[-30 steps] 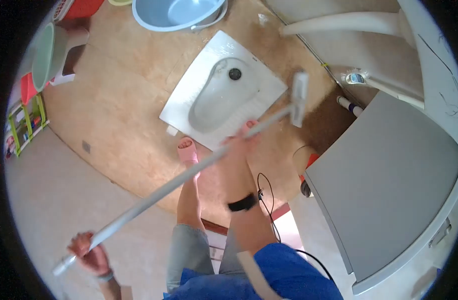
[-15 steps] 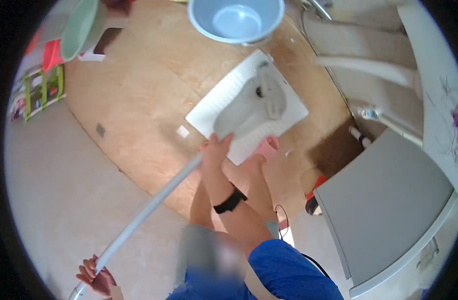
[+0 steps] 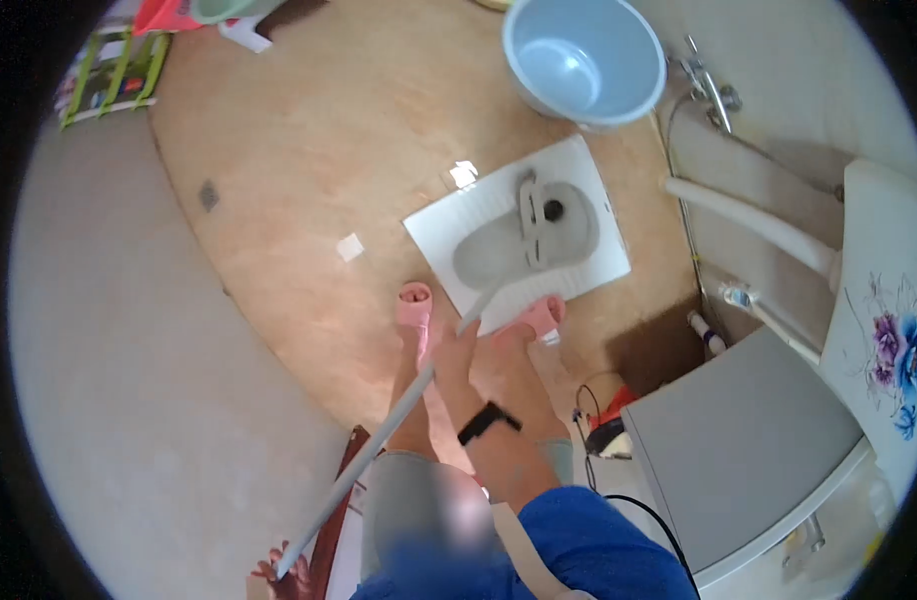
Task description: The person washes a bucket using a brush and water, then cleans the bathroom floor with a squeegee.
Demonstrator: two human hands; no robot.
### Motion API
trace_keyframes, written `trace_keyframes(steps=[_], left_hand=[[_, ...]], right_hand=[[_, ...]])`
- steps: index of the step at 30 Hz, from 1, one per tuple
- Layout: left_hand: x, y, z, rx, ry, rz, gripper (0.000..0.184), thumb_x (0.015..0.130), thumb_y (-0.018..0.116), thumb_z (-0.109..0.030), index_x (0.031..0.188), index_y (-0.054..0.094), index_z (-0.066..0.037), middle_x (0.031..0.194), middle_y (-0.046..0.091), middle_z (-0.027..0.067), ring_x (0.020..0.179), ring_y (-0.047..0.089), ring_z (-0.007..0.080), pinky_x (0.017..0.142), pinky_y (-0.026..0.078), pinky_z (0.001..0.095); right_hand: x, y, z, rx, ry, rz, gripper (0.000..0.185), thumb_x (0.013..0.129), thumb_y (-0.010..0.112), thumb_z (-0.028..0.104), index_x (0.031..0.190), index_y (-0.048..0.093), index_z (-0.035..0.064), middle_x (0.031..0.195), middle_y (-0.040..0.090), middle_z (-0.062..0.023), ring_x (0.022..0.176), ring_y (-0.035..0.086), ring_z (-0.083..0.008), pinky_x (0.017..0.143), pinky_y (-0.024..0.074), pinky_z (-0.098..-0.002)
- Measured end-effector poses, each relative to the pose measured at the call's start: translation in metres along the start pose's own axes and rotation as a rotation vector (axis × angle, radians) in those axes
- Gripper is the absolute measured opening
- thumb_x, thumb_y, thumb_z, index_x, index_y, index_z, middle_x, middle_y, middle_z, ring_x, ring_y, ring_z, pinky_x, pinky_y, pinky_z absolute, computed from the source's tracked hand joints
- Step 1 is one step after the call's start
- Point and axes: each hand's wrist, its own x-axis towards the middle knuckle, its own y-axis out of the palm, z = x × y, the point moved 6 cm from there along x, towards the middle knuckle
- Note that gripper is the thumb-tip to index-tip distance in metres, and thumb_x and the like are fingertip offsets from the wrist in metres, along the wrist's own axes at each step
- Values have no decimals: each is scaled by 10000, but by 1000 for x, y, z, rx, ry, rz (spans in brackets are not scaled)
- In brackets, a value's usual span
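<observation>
My left hand [image 3: 291,577], at the lower left, is closed round the upper end of a long grey-white pole [image 3: 379,437]. Further along it, my right hand [image 3: 453,358], with a black band on the wrist, grips the pole in front of my legs. The pole slants up towards the squat toilet [image 3: 579,272], its far end over the near part of the grey pan. Across the pan lies a grey bar-shaped piece [image 3: 532,220]; whether it joins the pole I cannot tell. My feet, in pink slippers [image 3: 416,300], stand at the toilet's near edge.
A light-blue basin [image 3: 579,65] stands beyond the toilet, near a wall tap [image 3: 717,95] with a hose. At right are a white pipe [image 3: 759,222] and a grey-topped machine [image 3: 739,430]. A rack [image 3: 116,70] with green bars stands at upper left.
The pole and both hands have shifted right in view, and the pole's far end now reaches over the toilet pan. My view has turned, bringing the flowered panel and tap further in.
</observation>
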Motion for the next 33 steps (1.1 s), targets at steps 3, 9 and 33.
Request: trace_keyframes(steps=[3,9,33], left_hand=[[-6,-8,-11,-52,16,-54,358,888,464,-529,880,581,-190,1145,580,6,1208,436,305,1041,329,506],[19,57,9,-117,-91,28,323,868,499,-512,924,577,-204,1155,587,-27,1124,512,244,1009,380,463],[187,62,-485,-498,1010,-201,131,916,588,-242,940,551,-119,794,528,0,768,491,127,872,424,315]], right_hand=[[-19,40,28,33,-160,-26,688,863,549,127,1408,183,-78,1300,436,-268,1206,438,-343,1005,354,-323],[68,58,64,-459,-294,-26,724,843,516,83,1422,106,-61,1265,432,-358,1068,533,-446,916,436,-443],[-499,372,384,-262,-1203,1204,612,759,737,278,1275,508,42,1260,535,-151,1158,481,-325,990,369,-420]])
